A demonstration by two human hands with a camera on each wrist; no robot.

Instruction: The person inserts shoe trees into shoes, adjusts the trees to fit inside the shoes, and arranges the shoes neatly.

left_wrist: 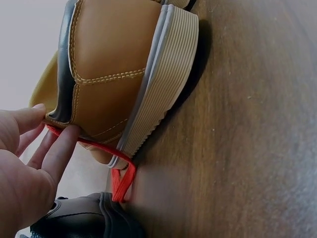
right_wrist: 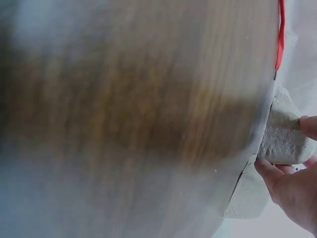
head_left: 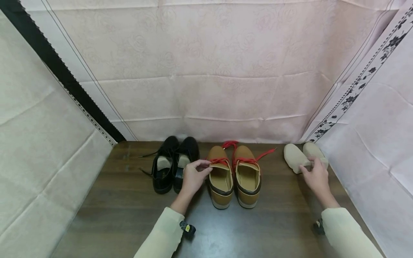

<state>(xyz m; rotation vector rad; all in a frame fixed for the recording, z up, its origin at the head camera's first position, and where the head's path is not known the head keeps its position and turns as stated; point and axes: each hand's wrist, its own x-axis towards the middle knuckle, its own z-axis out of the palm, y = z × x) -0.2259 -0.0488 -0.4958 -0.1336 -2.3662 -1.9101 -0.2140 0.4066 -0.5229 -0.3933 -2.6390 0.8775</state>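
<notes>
My left hand (head_left: 193, 177) pinches the collar of the left tan shoe (head_left: 218, 154), the thumb at the rim and other fingers along the outer side near the red lace (left_wrist: 101, 146). The right tan shoe (head_left: 247, 154), also red-laced, stands beside it. At the far right, my right hand (head_left: 317, 178) grips the left of two off-white moulded shoe inserts (head_left: 294, 157). In the right wrist view the thumb is on one side of this insert (right_wrist: 285, 136) and fingers are on the other. The second insert (head_left: 313, 151) lies beside it.
A pair of black shoes (head_left: 161, 184) with pale inserts inside stands left of the tan pair. Loose laces trail on the brown wooden surface (head_left: 129, 215). Pale patterned cloth (head_left: 206, 96) rises behind, with cloth walls at both sides.
</notes>
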